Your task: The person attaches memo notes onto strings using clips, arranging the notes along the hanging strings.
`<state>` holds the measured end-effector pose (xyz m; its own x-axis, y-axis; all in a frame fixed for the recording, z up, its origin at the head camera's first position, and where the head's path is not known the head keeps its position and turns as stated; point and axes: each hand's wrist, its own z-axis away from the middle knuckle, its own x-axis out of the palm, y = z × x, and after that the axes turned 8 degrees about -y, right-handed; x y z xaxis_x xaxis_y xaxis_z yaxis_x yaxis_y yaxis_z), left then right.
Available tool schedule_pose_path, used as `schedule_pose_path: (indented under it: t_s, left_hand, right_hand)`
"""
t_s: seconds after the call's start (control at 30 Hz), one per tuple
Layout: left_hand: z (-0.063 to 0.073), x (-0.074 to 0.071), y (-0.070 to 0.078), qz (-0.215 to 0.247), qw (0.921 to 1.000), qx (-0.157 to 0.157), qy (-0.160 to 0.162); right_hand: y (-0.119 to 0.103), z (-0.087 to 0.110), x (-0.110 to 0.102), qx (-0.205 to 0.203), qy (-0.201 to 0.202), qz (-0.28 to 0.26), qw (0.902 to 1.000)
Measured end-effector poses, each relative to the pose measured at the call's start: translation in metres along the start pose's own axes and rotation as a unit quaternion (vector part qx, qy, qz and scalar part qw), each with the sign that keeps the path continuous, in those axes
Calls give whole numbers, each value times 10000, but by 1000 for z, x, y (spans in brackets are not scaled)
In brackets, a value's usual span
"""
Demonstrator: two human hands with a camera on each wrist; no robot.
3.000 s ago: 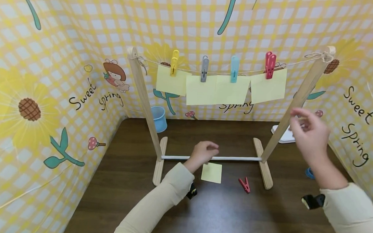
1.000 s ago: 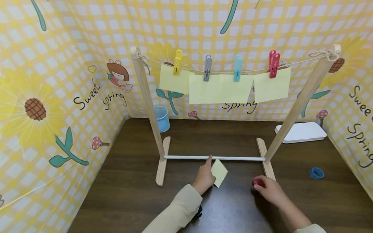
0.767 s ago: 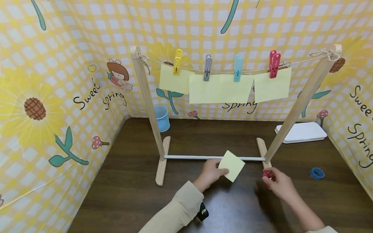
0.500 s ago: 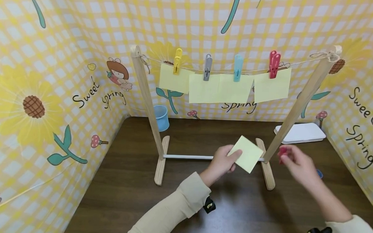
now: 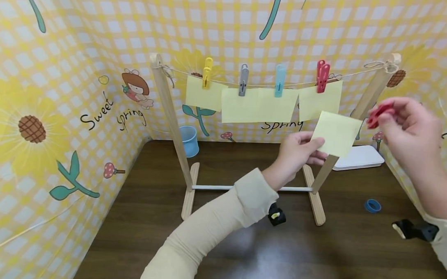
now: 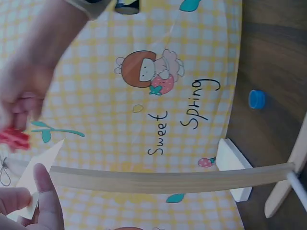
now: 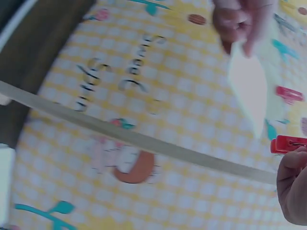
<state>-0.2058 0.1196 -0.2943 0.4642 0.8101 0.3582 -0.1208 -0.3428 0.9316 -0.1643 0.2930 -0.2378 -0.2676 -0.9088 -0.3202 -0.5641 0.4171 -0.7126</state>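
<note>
My left hand [image 5: 298,154] pinches a pale yellow sticky note [image 5: 337,134] between thumb and fingers, raised in front of the rack's right post. To its right, my right hand [image 5: 412,138] pinches a red clothespin [image 5: 380,114], level with the note's upper part. In the right wrist view the red clothespin [image 7: 288,143] points toward the note [image 7: 248,86], with a gap between them. Behind, a string [image 5: 225,83] carries several notes under a yellow clothespin [image 5: 207,73], a grey clothespin [image 5: 243,80], a light blue clothespin [image 5: 279,80] and a red clothespin [image 5: 322,77].
The wooden rack's left post [image 5: 172,125] and right post [image 5: 323,174] stand on feet joined by a white rod [image 5: 212,187]. A light blue cup [image 5: 190,141] stands back left. At right lie a white flat box [image 5: 359,158] and a blue ring [image 5: 372,206].
Both hands reached the table, and the left picked up the note while the right picked up the red clothespin. Both have since risen and moved right toward the right post.
</note>
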Motion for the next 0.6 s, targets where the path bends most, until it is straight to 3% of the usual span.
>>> schedule_pose_path:
  t_s: [0.07, 0.2, 0.43, 0.6]
  left_hand:
    - [-7, 6, 4, 96, 9999, 76, 34]
    - [-19, 15, 10, 133, 9994, 317, 54]
    - [-31, 26, 16, 222, 9988, 413, 159]
    - [-38, 27, 15, 211, 9988, 428, 138]
  right_hand:
    - [-12, -15, -2, 2, 162, -729, 9972]
    - [-29, -46, -3, 93, 386, -1862, 9817]
    - [-36, -80, 2, 374, 495, -2189, 9738]
    - [-36, -91, 6, 619, 449, -1691, 9826]
